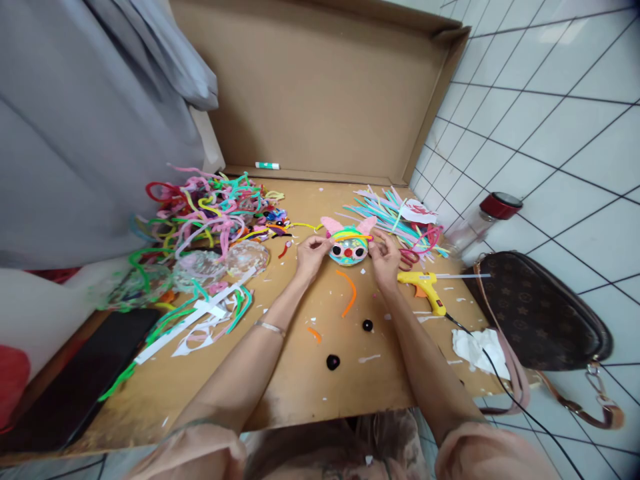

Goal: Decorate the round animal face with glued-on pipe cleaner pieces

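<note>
Between my two hands is a small pipe-cleaner animal face with pink ears, round black eyes on white, a red nose and a clear body trimmed in green. An orange pipe cleaner lies across its brow. My left hand pinches the left edge of the face, and my right hand pinches its right edge beside the orange strip. Closer to me on the table are a curved orange pipe-cleaner piece, a shorter orange piece and two black pompoms.
Tangled coloured pipe cleaners are heaped at the left, near a black phone-like slab. On the right lie straight pipe cleaners, a yellow glue gun with a cord, a tissue, a brown bag and a bottle.
</note>
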The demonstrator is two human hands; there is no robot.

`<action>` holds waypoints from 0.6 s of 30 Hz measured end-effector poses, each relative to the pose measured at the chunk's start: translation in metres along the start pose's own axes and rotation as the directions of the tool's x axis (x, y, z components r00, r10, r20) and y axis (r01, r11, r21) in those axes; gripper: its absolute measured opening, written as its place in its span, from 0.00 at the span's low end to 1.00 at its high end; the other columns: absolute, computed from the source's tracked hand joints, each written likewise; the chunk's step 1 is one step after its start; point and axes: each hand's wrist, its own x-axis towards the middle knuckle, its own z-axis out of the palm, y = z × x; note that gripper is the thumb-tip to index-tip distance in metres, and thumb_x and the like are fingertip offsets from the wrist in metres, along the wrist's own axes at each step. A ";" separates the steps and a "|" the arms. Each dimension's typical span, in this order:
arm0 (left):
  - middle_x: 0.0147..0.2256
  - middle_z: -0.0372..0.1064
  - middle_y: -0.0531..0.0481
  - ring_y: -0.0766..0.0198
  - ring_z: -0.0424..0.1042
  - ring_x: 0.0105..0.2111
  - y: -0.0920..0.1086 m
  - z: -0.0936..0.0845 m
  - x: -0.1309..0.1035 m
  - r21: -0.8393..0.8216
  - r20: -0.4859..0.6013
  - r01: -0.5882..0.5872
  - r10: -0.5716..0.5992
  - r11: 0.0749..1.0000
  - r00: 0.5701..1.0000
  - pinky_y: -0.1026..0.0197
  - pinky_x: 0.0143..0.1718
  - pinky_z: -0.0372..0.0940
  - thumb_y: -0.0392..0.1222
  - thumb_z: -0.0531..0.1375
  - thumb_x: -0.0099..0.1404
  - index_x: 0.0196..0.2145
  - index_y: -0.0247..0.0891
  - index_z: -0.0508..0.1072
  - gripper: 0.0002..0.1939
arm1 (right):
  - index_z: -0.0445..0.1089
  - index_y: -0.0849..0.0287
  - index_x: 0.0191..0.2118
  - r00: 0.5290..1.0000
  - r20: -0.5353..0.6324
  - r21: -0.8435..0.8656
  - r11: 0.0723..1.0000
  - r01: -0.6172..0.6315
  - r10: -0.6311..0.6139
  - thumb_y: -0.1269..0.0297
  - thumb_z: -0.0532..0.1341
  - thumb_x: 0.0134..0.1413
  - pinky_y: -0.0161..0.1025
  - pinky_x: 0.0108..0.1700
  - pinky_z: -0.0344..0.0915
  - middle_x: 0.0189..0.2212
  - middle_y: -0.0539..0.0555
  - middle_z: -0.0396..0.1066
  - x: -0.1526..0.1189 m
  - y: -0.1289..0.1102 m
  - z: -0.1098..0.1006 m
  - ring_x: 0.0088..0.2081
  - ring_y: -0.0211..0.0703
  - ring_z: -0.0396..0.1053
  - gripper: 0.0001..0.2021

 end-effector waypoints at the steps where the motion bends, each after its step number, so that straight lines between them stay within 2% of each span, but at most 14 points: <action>1: 0.22 0.69 0.55 0.69 0.65 0.25 0.000 0.000 0.000 -0.002 0.000 0.001 -0.001 1.000 1.000 0.64 0.32 0.62 0.45 0.71 0.47 0.21 0.37 0.73 0.13 | 0.74 0.57 0.49 1.000 -0.004 -0.017 1.000 0.010 -0.010 0.57 0.60 0.55 0.44 0.42 0.74 0.49 0.59 0.73 -0.001 -0.003 -0.001 0.38 0.44 0.75 0.18; 5: 0.22 0.70 0.54 0.68 0.66 0.25 0.001 0.002 0.000 -0.006 -0.012 0.008 -0.008 1.000 1.000 0.64 0.32 0.63 0.45 0.71 0.47 0.21 0.37 0.73 0.12 | 0.76 0.57 0.46 0.997 -0.005 -0.074 0.994 0.082 -0.082 0.52 0.56 0.62 0.48 0.51 0.70 0.44 0.58 0.77 -0.002 -0.018 -0.004 0.46 0.48 0.74 0.18; 7: 0.22 0.70 0.54 0.68 0.66 0.25 0.002 0.003 0.000 -0.005 -0.009 0.006 -0.006 1.000 1.000 0.63 0.32 0.63 0.44 0.71 0.47 0.21 0.37 0.73 0.12 | 0.78 0.57 0.43 0.996 0.000 -0.095 0.991 0.093 -0.094 0.50 0.54 0.64 0.49 0.53 0.69 0.41 0.58 0.78 -0.002 -0.023 -0.004 0.46 0.49 0.74 0.20; 14: 0.22 0.69 0.54 0.68 0.65 0.26 0.004 0.002 -0.001 0.017 -0.011 -0.001 0.001 1.000 1.000 0.63 0.33 0.62 0.45 0.70 0.47 0.20 0.37 0.73 0.12 | 0.78 0.57 0.33 0.996 -0.056 -0.066 0.995 0.070 -0.074 0.51 0.62 0.55 0.48 0.46 0.72 0.34 0.55 0.79 0.002 -0.021 0.000 0.39 0.48 0.74 0.14; 18: 0.22 0.69 0.54 0.68 0.64 0.25 0.003 0.002 -0.001 0.016 -0.011 -0.002 0.002 1.000 1.000 0.63 0.31 0.62 0.45 0.70 0.47 0.20 0.37 0.73 0.12 | 0.78 0.56 0.32 0.997 -0.060 -0.027 0.999 0.040 -0.042 0.54 0.65 0.50 0.46 0.43 0.73 0.35 0.56 0.78 0.003 -0.017 0.000 0.38 0.46 0.74 0.11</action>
